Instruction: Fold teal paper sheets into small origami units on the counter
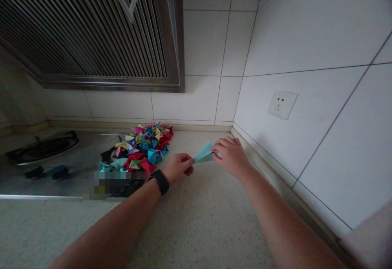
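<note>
A light blue piece of folded paper [204,153] is held between my two hands, just above the counter. My left hand [179,166], with a dark watch on its wrist, pinches the paper's near left corner. At the opposite end, my right hand [230,154] grips the paper between thumb and fingers, hiding part of it. To the left of my hands lies a pile of folded paper pieces [156,143] in red, blue, yellow, purple and green, heaped on the right part of the stove and the counter beside it.
The gas stove [76,185] fills the left side, with a burner [45,146] and dark knobs. A range hood [116,83] overhangs the back left. Speckled counter [208,224] stretches beneath my arms. A tiled wall with a socket [283,104] rises on the right.
</note>
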`<state>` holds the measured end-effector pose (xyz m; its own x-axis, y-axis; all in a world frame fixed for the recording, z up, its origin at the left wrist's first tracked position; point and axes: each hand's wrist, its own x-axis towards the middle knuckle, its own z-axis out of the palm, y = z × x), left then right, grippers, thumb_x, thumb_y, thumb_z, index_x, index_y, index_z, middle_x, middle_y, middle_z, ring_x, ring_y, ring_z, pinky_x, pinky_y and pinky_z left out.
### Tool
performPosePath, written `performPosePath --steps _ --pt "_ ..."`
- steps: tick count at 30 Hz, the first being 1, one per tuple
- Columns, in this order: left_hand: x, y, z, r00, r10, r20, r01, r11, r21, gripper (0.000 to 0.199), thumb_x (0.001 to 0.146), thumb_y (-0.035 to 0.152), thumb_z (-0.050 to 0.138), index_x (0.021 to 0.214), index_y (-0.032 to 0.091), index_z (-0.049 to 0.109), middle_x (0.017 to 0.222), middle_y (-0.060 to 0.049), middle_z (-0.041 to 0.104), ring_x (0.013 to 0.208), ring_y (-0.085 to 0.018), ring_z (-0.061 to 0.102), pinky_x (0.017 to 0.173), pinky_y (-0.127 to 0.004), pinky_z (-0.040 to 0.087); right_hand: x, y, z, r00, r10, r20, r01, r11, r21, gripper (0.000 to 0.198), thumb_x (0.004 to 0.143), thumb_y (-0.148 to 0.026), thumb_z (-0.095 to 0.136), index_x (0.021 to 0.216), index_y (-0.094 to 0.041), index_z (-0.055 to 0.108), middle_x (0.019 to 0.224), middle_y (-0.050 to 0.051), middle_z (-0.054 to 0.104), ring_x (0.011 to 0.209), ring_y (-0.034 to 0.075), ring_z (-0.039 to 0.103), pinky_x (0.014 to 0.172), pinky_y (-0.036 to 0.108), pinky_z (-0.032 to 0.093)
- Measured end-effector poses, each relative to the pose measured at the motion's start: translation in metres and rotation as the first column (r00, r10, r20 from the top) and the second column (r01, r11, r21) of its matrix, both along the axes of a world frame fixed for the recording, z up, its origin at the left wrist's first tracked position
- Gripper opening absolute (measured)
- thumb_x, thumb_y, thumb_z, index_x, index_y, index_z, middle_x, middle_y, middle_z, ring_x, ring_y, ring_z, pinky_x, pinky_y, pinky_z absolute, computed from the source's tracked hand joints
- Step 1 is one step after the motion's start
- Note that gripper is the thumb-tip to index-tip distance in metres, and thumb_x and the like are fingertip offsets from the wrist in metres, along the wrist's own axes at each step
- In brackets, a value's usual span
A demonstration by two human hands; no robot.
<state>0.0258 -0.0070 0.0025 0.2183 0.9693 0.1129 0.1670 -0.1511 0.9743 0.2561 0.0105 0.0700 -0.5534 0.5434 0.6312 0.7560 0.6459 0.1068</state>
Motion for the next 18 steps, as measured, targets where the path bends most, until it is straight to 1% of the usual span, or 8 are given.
performPosePath --steps 4,6,9,11,13,15,18 --pt "-0.001 0.002 0.000 0.999 0.017 0.044 -0.013 0.996 -0.093 0.034 0.081 0.043 0.058 0.082 0.010 0.058 0.068 -0.007 0.063 0.055 -0.011 0.057 0.056 -0.024 0.048 0.012 0.003 0.005 0.999 -0.031 -0.039 0.031 1.000 -0.005 0.005 0.080 -0.024 0.063 0.084 -0.022 0.065 0.094 0.004 0.061 0.095 0.021 0.047 0.084 0.037 0.026" --pt "-0.001 0.001 0.002 0.998 0.032 0.049 -0.025 0.991 -0.135 0.035 0.079 0.043 0.060 0.082 0.009 0.059 0.068 -0.008 0.063 0.056 -0.011 0.057 0.057 -0.024 0.048 0.017 0.005 0.007 0.998 -0.027 -0.057 0.025 0.999 -0.021 0.006 0.080 -0.024 0.063 0.085 -0.021 0.065 0.096 0.003 0.061 0.096 0.021 0.047 0.085 0.035 0.028" --pt "-0.001 -0.002 0.006 0.996 0.056 0.072 -0.045 0.988 -0.151 0.038 0.077 0.046 0.061 0.082 0.009 0.058 0.068 -0.007 0.062 0.056 -0.011 0.057 0.057 -0.024 0.047 0.020 0.006 0.011 0.997 -0.014 -0.081 0.008 0.997 -0.075 0.009 0.083 -0.026 0.062 0.089 -0.021 0.065 0.095 0.003 0.063 0.093 0.019 0.050 0.084 0.032 0.031" --pt "0.000 -0.004 0.007 0.987 0.088 0.135 -0.069 0.988 -0.140 0.043 0.079 0.052 0.056 0.090 0.010 0.055 0.069 -0.005 0.060 0.056 -0.012 0.057 0.054 -0.025 0.046 0.022 0.005 0.012 0.996 -0.036 -0.082 0.027 0.994 -0.110 0.011 0.085 -0.028 0.059 0.089 -0.020 0.066 0.090 0.004 0.064 0.088 0.018 0.052 0.082 0.031 0.033" --pt "0.001 -0.005 0.006 0.973 0.128 0.193 -0.101 0.985 -0.143 0.049 0.082 0.060 0.047 0.101 0.014 0.050 0.071 -0.003 0.057 0.056 -0.014 0.057 0.051 -0.025 0.046 0.024 0.004 0.014 0.992 -0.091 -0.085 0.079 0.988 -0.130 0.013 0.086 -0.029 0.056 0.088 -0.020 0.066 0.085 0.004 0.064 0.085 0.018 0.053 0.078 0.029 0.034" --pt "0.001 -0.004 0.002 0.980 0.122 0.157 -0.101 0.986 -0.131 0.052 0.084 0.064 0.040 0.103 0.016 0.048 0.072 -0.001 0.055 0.055 -0.013 0.056 0.048 -0.024 0.044 0.030 0.005 0.016 0.977 -0.170 -0.129 0.149 0.976 -0.157 0.014 0.087 -0.030 0.055 0.086 -0.020 0.065 0.082 0.004 0.064 0.081 0.017 0.055 0.072 0.027 0.035" --pt "0.000 -0.002 -0.005 0.998 0.068 -0.015 -0.068 0.997 -0.045 0.051 0.085 0.063 0.036 0.101 0.016 0.048 0.068 0.000 0.052 0.051 -0.011 0.052 0.044 -0.021 0.038 0.045 0.010 0.019 0.931 -0.286 -0.228 0.234 0.945 -0.228 0.017 0.087 -0.032 0.052 0.087 -0.020 0.064 0.080 0.003 0.065 0.071 0.014 0.056 0.063 0.024 0.033"
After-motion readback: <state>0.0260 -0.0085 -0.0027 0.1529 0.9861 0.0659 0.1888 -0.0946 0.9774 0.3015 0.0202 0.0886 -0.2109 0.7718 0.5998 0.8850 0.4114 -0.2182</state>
